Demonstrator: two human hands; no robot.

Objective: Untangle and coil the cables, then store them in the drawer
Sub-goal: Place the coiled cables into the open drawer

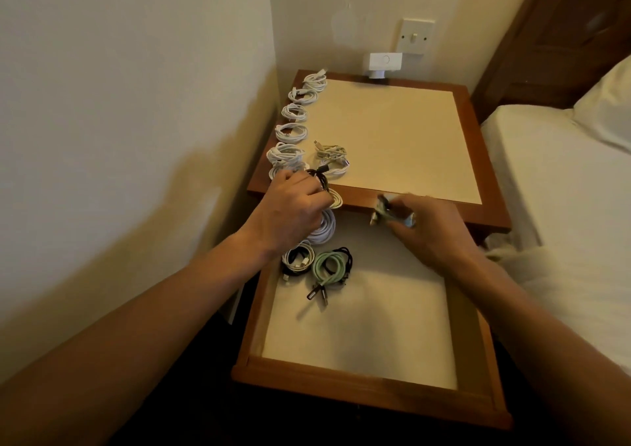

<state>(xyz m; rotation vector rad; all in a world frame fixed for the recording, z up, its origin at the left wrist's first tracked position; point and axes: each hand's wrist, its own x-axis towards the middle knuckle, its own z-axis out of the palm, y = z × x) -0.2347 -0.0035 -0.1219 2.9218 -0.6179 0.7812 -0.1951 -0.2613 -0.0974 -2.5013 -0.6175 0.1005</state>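
Head view: right hand pinches a pale, likely springy cable coil; my left hand grips a black coil by its loops.

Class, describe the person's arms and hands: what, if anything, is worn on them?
The left hand and right hand are bare: no gloves, and no ring, watch or bracelet shows, though the right hand is blurred. Both forearms are uncovered; no sleeve reaches into view.

White cable coils line the brown-framed, cream-topped nightstand; a mint-green cable beside black.
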